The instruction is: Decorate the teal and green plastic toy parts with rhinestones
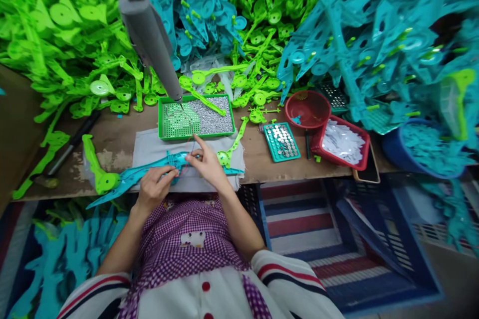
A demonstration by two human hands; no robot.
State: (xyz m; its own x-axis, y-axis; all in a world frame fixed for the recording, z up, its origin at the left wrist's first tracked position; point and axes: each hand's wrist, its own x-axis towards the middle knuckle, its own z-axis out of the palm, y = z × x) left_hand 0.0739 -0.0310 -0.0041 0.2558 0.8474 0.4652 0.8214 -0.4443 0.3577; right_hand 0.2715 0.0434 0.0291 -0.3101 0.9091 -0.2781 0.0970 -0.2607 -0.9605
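Note:
A long blue plastic part [144,170] lies on a pale cloth [144,145] at the table's front edge. Over its middle, my left hand [155,187] has thumb and fingers pinched together; what they hold is too small to name. My right hand [206,162] is at the part's right half, fingers bent around a thin red wire [189,144], index finger pointing up. The wire loops above the blue part. A grey electric screwdriver [153,40] hangs above a green tray [160,122] of small silvery screws.
Heaps of green parts [63,15] and blue parts [355,25] line the back. At right are a teal tray of metal discs [281,142], a red bowl [307,109], a red basket of white pieces [342,142] and a blue tub [396,149]. Blue crates [422,264] sit below.

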